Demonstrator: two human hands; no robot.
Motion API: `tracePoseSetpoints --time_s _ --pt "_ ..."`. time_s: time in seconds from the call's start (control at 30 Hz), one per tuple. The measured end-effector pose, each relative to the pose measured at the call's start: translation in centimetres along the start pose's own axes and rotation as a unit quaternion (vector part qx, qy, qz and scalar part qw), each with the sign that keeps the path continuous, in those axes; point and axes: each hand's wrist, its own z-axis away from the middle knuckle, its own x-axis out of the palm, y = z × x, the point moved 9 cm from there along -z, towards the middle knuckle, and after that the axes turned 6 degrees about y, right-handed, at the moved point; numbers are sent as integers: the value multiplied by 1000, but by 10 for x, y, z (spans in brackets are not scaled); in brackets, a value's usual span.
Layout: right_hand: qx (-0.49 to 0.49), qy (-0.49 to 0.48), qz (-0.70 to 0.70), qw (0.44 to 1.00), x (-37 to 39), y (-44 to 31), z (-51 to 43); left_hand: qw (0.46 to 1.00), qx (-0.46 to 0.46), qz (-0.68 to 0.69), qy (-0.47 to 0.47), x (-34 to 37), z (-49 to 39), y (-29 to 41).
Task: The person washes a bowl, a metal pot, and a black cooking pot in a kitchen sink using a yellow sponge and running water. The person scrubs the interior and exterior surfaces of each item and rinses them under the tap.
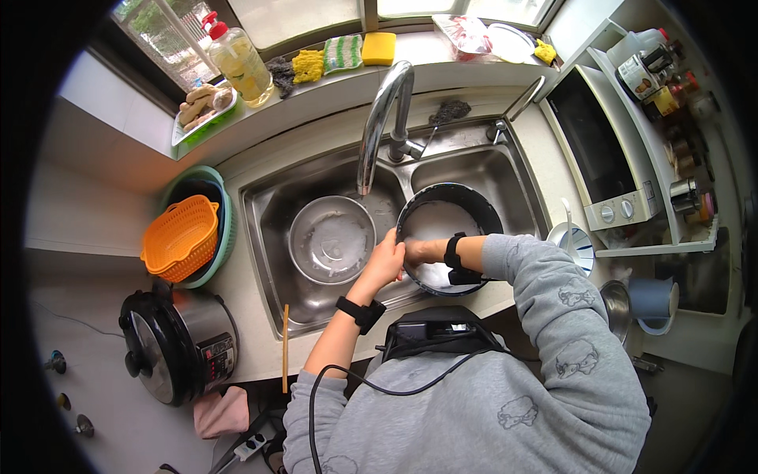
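A dark, deep pot (482, 204) with whitish, sudsy liquid inside rests over the right part of the double steel sink (266, 260). My left hand (388, 259) grips the pot's left rim. Inside the pot, against its left wall, is my right hand (419, 252); its fingers are partly hidden, and whether they hold anything cannot be told. A round metal bowl (300, 258) holding foamy water lies in the left basin. The chrome faucet (385, 101) arches above the basins, its spout over the bowl's upper right edge.
Left of the sink stand an orange plastic basket (180, 237) in nested basins and an electric pressure cooker (172, 349). A chopstick (285, 349) lies at the front edge. On the right are a bowl with a spoon (583, 252) and a microwave (598, 142). Sponges (379, 48) line the windowsill.
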Motion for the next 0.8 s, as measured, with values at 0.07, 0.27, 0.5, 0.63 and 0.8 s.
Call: tracePoseSetpoints --time_s 0.07,0.27,0.5,0.63,0.8 --pt "30 6 -26 999 -8 3 -2 1000 10 -4 15 -2 3 1" --pt "-134 105 -424 889 -77 -22 18 1000 16 -2 23 -6 8 2" --pt "-225 100 -256 935 -73 -45 27 1000 -11 7 -11 1 10 4" --pt "-169 475 -264 822 -130 -20 53 1000 -7 -12 -5 2 11 5" --pt "-193 85 -203 956 -62 -50 31 998 -17 -14 -62 12 13 2"
